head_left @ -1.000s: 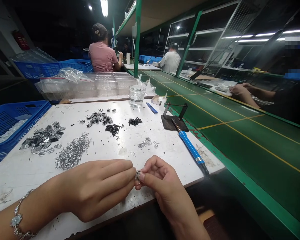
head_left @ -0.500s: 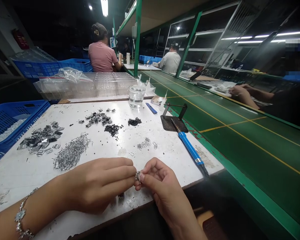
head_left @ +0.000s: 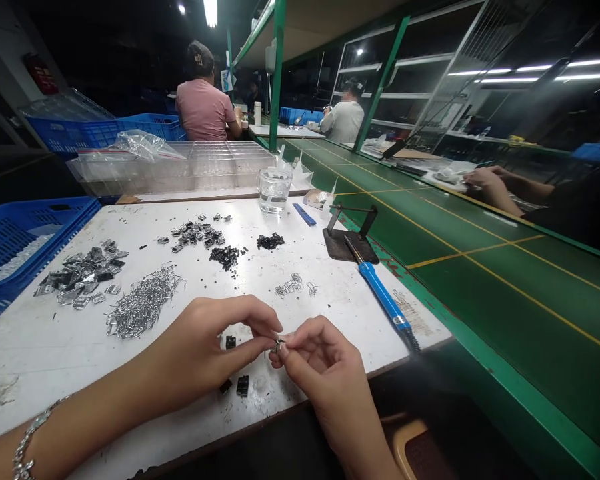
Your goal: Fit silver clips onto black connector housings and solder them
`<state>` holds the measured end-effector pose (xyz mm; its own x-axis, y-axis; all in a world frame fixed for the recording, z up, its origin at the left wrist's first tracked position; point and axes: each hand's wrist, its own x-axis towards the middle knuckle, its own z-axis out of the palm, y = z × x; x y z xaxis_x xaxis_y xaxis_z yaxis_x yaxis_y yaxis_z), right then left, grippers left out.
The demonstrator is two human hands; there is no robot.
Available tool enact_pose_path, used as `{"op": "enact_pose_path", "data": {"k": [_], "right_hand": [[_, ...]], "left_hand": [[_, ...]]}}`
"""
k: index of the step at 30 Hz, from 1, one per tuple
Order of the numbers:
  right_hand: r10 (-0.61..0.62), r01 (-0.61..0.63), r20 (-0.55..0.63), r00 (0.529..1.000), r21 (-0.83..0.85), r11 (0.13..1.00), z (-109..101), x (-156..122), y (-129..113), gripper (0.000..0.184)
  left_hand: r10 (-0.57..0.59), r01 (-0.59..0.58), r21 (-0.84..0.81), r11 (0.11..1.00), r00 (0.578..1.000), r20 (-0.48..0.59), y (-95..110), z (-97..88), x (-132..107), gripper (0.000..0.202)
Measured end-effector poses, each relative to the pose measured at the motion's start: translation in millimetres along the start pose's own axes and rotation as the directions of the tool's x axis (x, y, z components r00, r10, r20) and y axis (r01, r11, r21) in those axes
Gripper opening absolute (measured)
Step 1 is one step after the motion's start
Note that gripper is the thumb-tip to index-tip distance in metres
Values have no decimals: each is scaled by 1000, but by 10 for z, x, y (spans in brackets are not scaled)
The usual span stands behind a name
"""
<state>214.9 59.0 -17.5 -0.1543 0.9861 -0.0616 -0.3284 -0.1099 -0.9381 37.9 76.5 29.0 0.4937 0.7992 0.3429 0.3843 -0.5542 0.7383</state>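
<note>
My left hand (head_left: 215, 347) and my right hand (head_left: 315, 357) meet over the near edge of the white worktable (head_left: 40, 347). Both pinch one small metal part (head_left: 277, 345) between their fingertips. Three small black pieces (head_left: 236, 377) lie on the table just under my left hand. A heap of thin metal wire clips (head_left: 143, 303) lies left of my hands, and a smaller cluster of clips (head_left: 291, 287) sits just beyond them. A bracelet shows on my left wrist.
Piles of flat metal pieces (head_left: 80, 277), mixed parts (head_left: 195, 235) and black parts (head_left: 270, 241) lie further back. A blue-handled soldering iron (head_left: 380, 293) rests on its stand at right. A glass cup (head_left: 273, 190), clear trays, blue crates and a green conveyor (head_left: 480, 267) surround the table; other people work beyond.
My left hand has lifted and drawn back a little, uncovering small black pieces on the table. Both hands still pinch the small metal part.
</note>
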Motion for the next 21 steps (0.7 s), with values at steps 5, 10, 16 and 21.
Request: {"op": "enact_pose_path", "data": {"k": [5, 10, 16, 21], "right_hand": [[-24, 22, -44, 999, -33, 999, 9, -7, 32, 19], [-27, 27, -50, 998, -3, 1000, 9, 4, 38, 19], [-47, 45, -89, 995, -33, 998, 36, 14, 13, 18], [-114, 102, -35, 993, -252, 962, 22, -25, -66, 15]], "left_hand": [[81, -77, 76, 994, 995, -64, 13, 42, -23, 14], [144, -137, 120, 983, 988, -56, 8, 30, -34, 16], [242, -225, 217, 950, 969, -53, -31, 79, -76, 26], [284, -232, 334, 914, 952, -118, -53, 177, -124, 29]]}}
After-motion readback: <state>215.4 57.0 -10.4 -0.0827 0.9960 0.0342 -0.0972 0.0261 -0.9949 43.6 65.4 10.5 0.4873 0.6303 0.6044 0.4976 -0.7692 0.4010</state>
